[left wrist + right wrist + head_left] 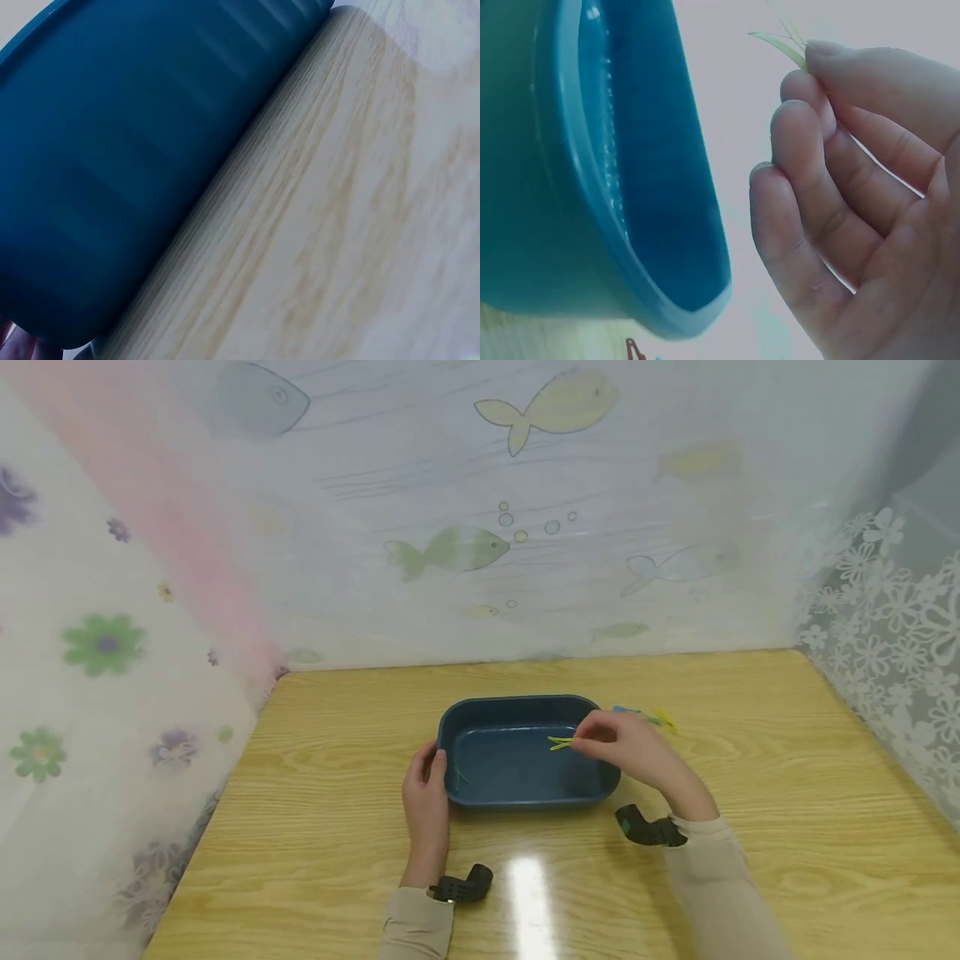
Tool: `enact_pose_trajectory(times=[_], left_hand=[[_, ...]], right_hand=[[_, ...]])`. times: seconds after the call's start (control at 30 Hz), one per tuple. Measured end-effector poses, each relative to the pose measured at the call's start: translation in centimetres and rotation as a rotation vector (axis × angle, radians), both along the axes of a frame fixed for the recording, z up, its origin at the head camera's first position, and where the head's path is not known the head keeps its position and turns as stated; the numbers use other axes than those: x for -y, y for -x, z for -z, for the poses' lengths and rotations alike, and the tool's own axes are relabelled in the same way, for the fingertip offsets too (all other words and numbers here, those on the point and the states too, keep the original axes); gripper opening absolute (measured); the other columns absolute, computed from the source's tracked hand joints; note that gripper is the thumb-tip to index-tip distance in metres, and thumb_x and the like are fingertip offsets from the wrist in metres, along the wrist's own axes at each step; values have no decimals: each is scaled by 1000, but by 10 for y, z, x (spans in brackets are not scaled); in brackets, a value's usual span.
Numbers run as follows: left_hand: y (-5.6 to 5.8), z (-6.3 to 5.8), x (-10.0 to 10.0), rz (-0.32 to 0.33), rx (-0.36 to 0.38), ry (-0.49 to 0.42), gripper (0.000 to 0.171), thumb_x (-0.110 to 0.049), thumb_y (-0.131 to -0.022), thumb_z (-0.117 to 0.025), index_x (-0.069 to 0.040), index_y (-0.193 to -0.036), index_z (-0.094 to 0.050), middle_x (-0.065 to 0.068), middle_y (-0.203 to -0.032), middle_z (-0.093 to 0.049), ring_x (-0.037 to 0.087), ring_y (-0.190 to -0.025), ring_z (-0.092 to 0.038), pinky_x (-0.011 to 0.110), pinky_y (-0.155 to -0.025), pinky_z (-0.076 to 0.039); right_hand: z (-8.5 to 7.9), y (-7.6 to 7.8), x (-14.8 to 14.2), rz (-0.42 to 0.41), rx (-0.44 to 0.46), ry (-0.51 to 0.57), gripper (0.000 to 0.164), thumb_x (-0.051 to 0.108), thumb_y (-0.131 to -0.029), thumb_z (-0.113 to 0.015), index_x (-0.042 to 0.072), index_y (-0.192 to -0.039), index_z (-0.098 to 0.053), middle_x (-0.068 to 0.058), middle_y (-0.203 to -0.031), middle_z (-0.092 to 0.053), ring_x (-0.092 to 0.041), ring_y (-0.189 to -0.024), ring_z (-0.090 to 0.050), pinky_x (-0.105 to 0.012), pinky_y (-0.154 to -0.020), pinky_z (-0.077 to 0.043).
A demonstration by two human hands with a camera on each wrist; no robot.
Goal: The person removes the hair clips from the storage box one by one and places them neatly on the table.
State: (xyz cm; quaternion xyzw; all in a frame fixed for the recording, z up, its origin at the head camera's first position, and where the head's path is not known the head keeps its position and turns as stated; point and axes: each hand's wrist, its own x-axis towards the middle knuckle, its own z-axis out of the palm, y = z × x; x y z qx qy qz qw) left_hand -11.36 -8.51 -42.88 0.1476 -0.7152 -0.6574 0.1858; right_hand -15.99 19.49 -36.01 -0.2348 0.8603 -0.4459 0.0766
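Note:
A dark blue rounded rectangular basin [517,806] stands on the wooden table. My left hand [427,789] grips its left end, thumb at the rim and fingers along the outside. Over the basin's right part, my right hand [626,747] pinches a thin yellow hair clip [561,742] between thumb and forefinger. The clip's two prongs spread apart in the right wrist view, where the other fingers of the right hand [855,180] curl loosely. A thin dark green clip [461,774] lies inside the basin near its left end. The left wrist view mostly shows the basin's outer wall [142,142].
Several small blue, green and yellow clips [663,720] lie right of the basin, partly behind the right hand. A reddish clip [634,349] shows low in the right wrist view. Patterned curtains [450,610] border the table's back and sides.

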Motion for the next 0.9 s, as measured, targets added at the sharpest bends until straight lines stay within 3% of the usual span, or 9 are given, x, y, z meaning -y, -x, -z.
enact_pose_trajectory(times=[0.17,0.33,0.6,0.73,0.9], left_hand=[[1,0,1,8,-1,-6,37,-38,-89,-52,-15,-118,-56,-1,-117,-55,11,-109,-48,32,-93,-38],[0,0,2,10,3,-3,34,-37,-89,-51,-18,-117,-56,-3,-116,-55,9,-108,-48,30,-92,-38],[-1,0,2,22,8,-7,35,-35,-90,-51,-16,-119,-55,0,-118,-54,11,-109,-48,33,-93,-38],[-2,-6,2,31,14,-24,35,-31,-91,-52,-13,-120,-54,4,-119,-54,13,-109,-48,33,-93,-38],[-9,-24,-4,30,18,-9,34,-24,-92,-50,-5,-121,-53,10,-119,-54,17,-108,-49,35,-92,-38]], right_hand=[[1,-5,-7,42,-10,28,20,37,-84,-60,18,-92,-62,0,-87,-62,-12,-77,-58,-32,-69,-47],[7,-7,-15,67,16,69,25,37,-85,-58,14,-96,-61,-10,-86,-62,-22,-74,-58,-36,-69,-45],[18,-8,-27,147,44,92,27,39,-83,-60,15,-96,-60,-4,-89,-61,-20,-80,-59,-36,-71,-46],[22,-7,-31,208,51,86,29,40,-84,-58,15,-98,-60,-5,-93,-62,-19,-80,-60,-37,-72,-46],[31,-3,-35,304,13,104,29,39,-87,-54,13,-100,-60,-8,-92,-62,-22,-79,-62,-39,-71,-48]])
